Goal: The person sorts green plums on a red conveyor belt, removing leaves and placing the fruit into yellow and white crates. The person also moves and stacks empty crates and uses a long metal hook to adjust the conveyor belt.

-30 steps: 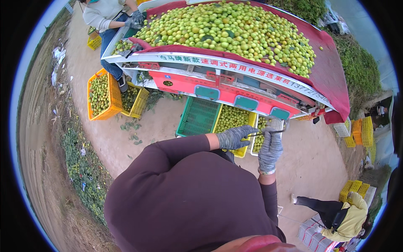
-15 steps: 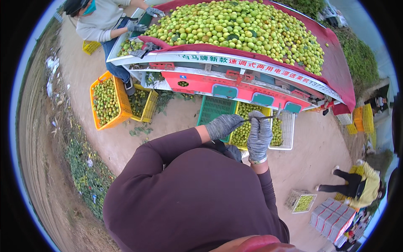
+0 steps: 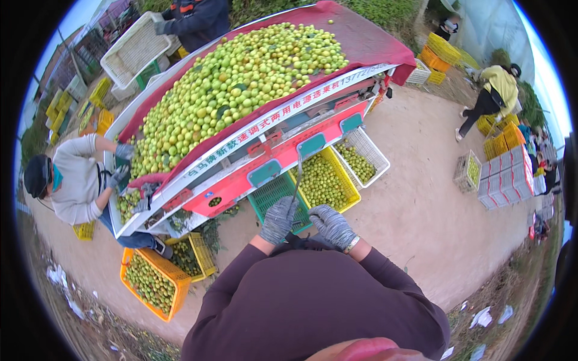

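Note:
My left hand [image 3: 279, 219], in a grey knit glove, is closed around a thin metal hook [image 3: 298, 177]. The hook's shaft points up and away from me, its bent tip in front of the red side of a fruit-sorting machine [image 3: 232, 194]. My right hand [image 3: 332, 226], gloved the same way, is a little to the right and off the hook; its fingers are loosely bent, with nothing visible in them. Just beyond my hands are a green crate [image 3: 263, 198], a yellow crate [image 3: 351, 201] of small green fruit and a white crate [image 3: 380, 162] partly filled with fruit.
Green fruit [image 3: 241, 84] heaps on the machine's red-lined top. A person [image 3: 78, 174] works at its left end; another [image 3: 195, 24] holds a white crate [image 3: 135, 51] behind it. Orange crate [image 3: 179, 292] stands lower left. Stacked grey boxes [image 3: 506, 180] and a person in yellow [image 3: 500, 90] are right.
My view has swung, bringing the machine's right end around. My right hand has let go of the hook, while my left keeps hold. The hook has turned from roughly level to pointing away.

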`<state>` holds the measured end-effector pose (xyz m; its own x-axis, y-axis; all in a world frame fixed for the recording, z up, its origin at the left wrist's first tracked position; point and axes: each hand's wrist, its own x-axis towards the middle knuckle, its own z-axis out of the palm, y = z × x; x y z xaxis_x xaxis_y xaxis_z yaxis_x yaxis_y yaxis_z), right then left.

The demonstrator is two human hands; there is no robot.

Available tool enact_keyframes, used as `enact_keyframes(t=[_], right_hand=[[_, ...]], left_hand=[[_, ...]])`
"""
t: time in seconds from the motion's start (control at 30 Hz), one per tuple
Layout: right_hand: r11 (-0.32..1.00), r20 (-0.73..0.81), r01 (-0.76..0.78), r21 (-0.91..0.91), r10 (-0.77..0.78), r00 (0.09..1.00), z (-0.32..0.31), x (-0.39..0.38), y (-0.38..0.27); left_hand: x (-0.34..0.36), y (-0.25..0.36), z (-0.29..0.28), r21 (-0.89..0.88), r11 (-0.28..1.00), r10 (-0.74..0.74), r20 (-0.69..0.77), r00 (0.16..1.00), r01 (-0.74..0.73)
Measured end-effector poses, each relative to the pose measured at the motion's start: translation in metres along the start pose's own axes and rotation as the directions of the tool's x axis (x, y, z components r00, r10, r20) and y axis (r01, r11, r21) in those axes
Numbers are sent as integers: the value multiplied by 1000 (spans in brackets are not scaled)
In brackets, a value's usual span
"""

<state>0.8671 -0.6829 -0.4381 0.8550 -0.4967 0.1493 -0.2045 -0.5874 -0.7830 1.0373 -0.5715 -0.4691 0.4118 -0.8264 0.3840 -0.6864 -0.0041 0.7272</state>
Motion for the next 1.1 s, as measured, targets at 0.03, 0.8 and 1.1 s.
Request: enact_keyframes(t=[0.03, 0.8, 1.1], right_hand=[[1000, -3, 18, 1, -18, 1000, -2, 0, 0], [858, -660, -514, 5, 389, 643, -198, -234, 202], [718, -710, -694, -54, 461, 532, -261, -305, 233]], left_hand=[[1, 3, 3, -47, 998, -35, -3, 999, 35], [114, 311, 287, -614, 787, 241, 403, 883, 65], [133, 351, 385, -726, 598, 150, 516, 843, 338]])
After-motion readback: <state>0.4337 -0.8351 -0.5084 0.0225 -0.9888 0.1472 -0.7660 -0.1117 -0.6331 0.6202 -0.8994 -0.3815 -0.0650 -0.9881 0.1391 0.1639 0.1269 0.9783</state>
